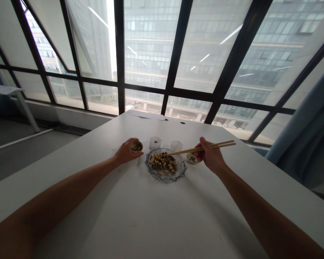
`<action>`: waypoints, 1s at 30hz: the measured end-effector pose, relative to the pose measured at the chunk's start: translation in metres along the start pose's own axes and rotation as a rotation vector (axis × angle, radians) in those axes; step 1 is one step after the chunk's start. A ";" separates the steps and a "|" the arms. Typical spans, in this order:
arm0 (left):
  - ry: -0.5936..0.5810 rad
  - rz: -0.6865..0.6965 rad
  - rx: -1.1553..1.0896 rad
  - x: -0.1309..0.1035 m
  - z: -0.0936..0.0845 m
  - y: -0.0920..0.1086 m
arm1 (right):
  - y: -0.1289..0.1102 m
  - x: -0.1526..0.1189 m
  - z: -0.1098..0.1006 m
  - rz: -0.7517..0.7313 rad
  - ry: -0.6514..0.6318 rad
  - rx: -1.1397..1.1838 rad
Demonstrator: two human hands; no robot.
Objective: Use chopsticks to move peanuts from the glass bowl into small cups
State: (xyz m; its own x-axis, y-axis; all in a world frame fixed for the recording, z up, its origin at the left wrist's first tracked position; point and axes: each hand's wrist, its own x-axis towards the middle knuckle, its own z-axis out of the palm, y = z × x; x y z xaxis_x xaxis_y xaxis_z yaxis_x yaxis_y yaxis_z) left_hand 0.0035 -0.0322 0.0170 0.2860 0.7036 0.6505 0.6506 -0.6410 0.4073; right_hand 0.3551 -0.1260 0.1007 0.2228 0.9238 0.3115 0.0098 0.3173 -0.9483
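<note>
My left hand point(127, 151) is closed round a small cup point(137, 146), tilted towards me, with nut-like pieces inside. My right hand point(209, 154) grips a pair of wooden chopsticks point(189, 149), held nearly level. Their tips reach the pile of nuts and dark seeds point(162, 162) in a scalloped clear glass bowl point(166, 178). Whether the tips pinch a piece is too small to tell. A pale cup with a dark written character point(193, 158) stands just beside my right fingers, partly hidden by them.
Behind the bowl stand two white translucent cups, the left cup point(155, 142) with something dark in it and the right cup point(176, 145). Papers point(145, 115) lie at the far end of the white table point(140, 219). A blue curtain point(302, 140) hangs at the right, before large windows.
</note>
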 end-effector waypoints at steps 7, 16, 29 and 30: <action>0.045 0.030 -0.004 0.000 0.003 -0.006 | -0.004 -0.001 0.001 0.087 0.001 0.001; 0.057 -0.017 -0.014 0.000 0.003 -0.004 | -0.004 -0.007 0.001 -0.063 -0.061 -0.162; -0.270 -0.319 0.078 0.024 -0.023 -0.013 | -0.018 -0.023 0.000 -0.418 -0.338 -0.558; -0.291 -0.325 0.092 0.029 -0.023 -0.013 | -0.015 -0.021 -0.001 -0.398 -0.318 -0.531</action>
State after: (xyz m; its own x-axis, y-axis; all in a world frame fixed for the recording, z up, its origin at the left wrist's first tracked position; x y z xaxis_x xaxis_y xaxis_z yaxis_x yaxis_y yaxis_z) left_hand -0.0130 -0.0101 0.0455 0.2343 0.9294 0.2852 0.7957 -0.3519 0.4931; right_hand 0.3511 -0.1504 0.1087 -0.1888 0.8034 0.5647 0.5201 0.5696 -0.6364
